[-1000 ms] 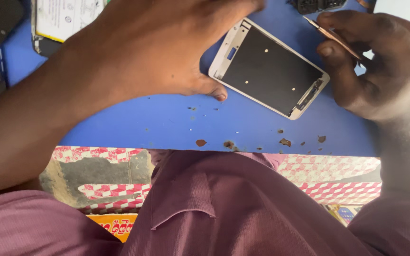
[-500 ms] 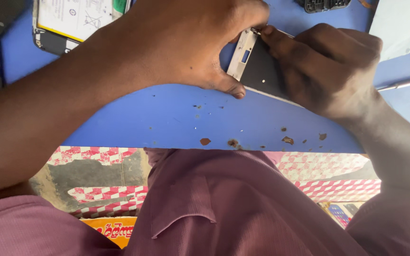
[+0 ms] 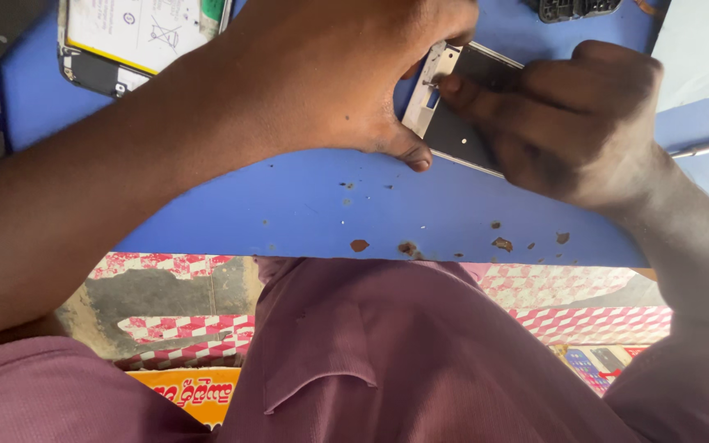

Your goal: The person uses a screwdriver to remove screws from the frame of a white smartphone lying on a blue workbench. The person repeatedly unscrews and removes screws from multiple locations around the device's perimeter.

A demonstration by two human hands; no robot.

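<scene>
Maroon fabric (image 3: 420, 361) fills the near foreground, below the chipped edge of the blue table (image 3: 289, 213). Beyond that edge, the phone frame (image 3: 445, 123), white-rimmed with a dark panel, lies flat on the table between both hands. Left hand (image 3: 330, 74) cups its left end, thumb pressed at the lower corner. Right hand (image 3: 576, 123) covers its right half, fingers curled down onto the panel. Farther left lies an opened phone with battery (image 3: 137, 37); at far right, a metal tool (image 3: 707, 148).
</scene>
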